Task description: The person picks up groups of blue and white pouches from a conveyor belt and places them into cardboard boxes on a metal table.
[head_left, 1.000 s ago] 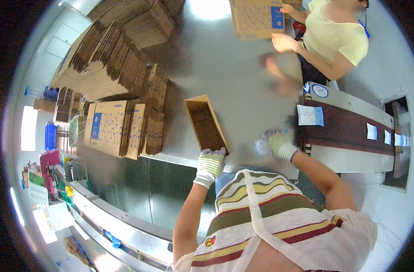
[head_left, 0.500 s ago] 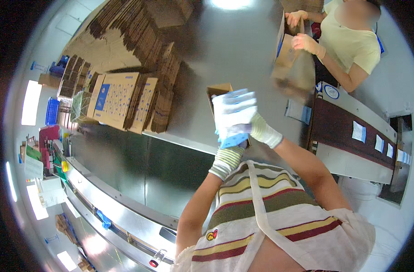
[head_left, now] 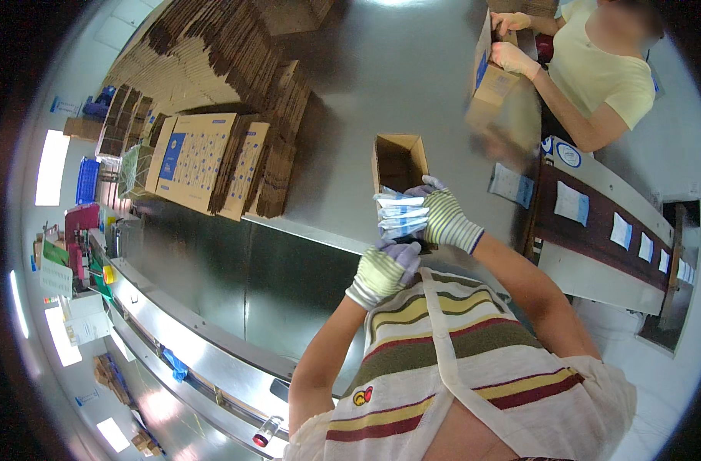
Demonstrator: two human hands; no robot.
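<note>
A small stack of white and blue flat packets (head_left: 403, 217) stands on edge at the near end of an open cardboard box (head_left: 399, 146). My right hand (head_left: 449, 213), in a striped glove with grey fingertips, is closed on the stack's right side, fingers reaching over the box edge. Just below the packets, close to my body, is my left hand (head_left: 383, 270) in a matching glove. Its fingers are curled at the near end of the box; what they grip there is hidden. The far part of the box shows bare brown inner walls.
Flattened cartons (head_left: 201, 161) stand in thick rows on the steel table (head_left: 350, 100), left. Opposite, a co-worker (head_left: 596, 77) handles another carton (head_left: 495, 83). On the right, a dark conveyor belt (head_left: 592, 223) carries several packets; one packet (head_left: 512, 184) lies at its table-side end.
The packet stack has turned and gone down to the box's near end. The box shows more fully. My left hand has drawn back lower, and packets on the belt have shifted toward the table.
</note>
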